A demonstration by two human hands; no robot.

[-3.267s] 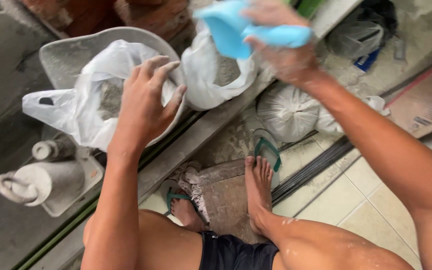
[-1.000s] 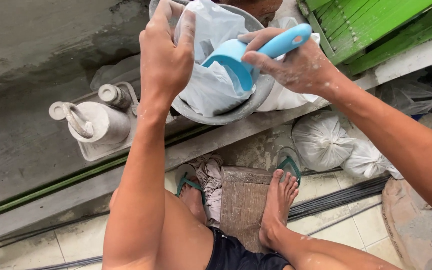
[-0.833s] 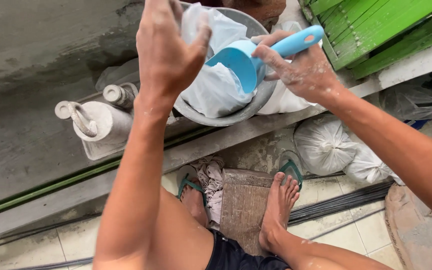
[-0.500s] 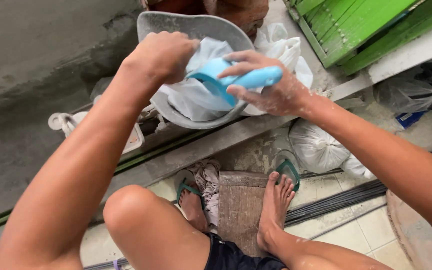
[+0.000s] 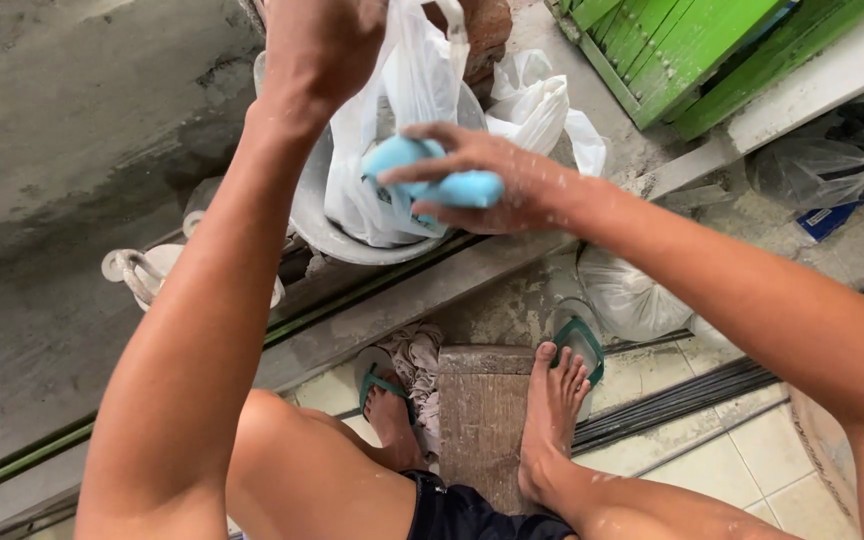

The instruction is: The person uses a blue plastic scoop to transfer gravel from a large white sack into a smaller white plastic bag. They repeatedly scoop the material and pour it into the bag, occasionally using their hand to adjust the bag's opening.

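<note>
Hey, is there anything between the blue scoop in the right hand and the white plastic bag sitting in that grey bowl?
Nothing visible. The right hand holds the blue scoop right against the white plastic bag, which the left hand holds up over the grey bowl.

A white plastic bag (image 5: pixel 392 120) hangs in the grey bowl (image 5: pixel 327 235), another white bag (image 5: pixel 542 105) just behind. At right, a clear bag (image 5: pixel 812 170) lies above a small blue-and-white packet (image 5: pixel 824 222).

Rough grey concrete floor (image 5: pixel 62 130) occupies the upper left. A concrete kerb (image 5: pixel 472 280) with green piping (image 5: pixel 22 465) runs diagonally. Pale floor tiles (image 5: pixel 732 460) cover the lower right. Green wooden slats (image 5: pixel 692 50) stand at upper right. Daylight is even.
</note>
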